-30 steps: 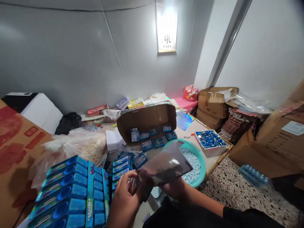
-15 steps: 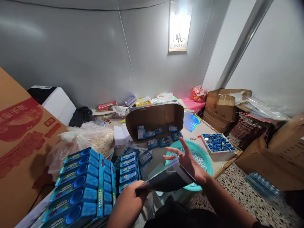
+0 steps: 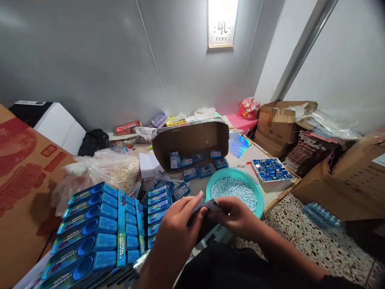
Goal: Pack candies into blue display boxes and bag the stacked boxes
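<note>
One thin, flat, grey-white piece (image 3: 213,205), pinched in the fingers of the right hand (image 3: 233,214); left hand (image 3: 180,224) curled against its near end, grip partly hidden. Beyond, on a pale desk (image 3: 255,152): one round turquoise plastic basin (image 3: 260,198) of small pale-blue and white pellets (image 3: 233,190); to its right, one shallow white rectangular box (image 3: 276,185) of round blue and silver caps (image 3: 272,169). Behind: one brown cardboard carton (image 3: 192,140), open towards the viewer, small blue rectangular packets (image 3: 205,171) in and before it. Left: two rows of glossy blue printed boxes, the larger (image 3: 99,224) nearer, the smaller (image 3: 158,204) beside it.
</note>
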Motion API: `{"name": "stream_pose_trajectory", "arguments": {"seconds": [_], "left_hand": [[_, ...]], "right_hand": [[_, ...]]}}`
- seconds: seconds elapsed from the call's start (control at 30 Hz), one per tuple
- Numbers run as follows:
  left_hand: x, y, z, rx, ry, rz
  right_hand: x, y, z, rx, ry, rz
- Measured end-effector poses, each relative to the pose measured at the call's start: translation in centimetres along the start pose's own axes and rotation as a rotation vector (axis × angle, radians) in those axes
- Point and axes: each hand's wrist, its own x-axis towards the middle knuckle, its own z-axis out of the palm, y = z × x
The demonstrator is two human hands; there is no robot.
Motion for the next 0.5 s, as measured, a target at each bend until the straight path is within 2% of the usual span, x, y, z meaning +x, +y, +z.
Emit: {"name": "stream_pose_trajectory", "arguments": {"seconds": [0.1, 0.17, 0.37, 0.5], "left_hand": [[-0.1, -0.2, 1.4, 0.144, 0.141, 0.163], [-0.8, -0.7, 2.0, 0.196, 0.162, 0.21], [-2.3, -1.0, 2.7, 0.173, 0.158, 0.229], [-2.2, -0.4, 2.7, 0.134, 0.174, 0.216]], "right_hand": [[-0.1, 0.0, 1.3, 0.247, 0.026, 0.054], [-0.2, 0.5, 2.0, 0.406, 0.058, 0.116], [-0.4, 2.3, 3.0, 0.725, 0.109, 0.252], [-0.3, 1.9, 3.2, 0.812, 0.135, 0.304]]}}
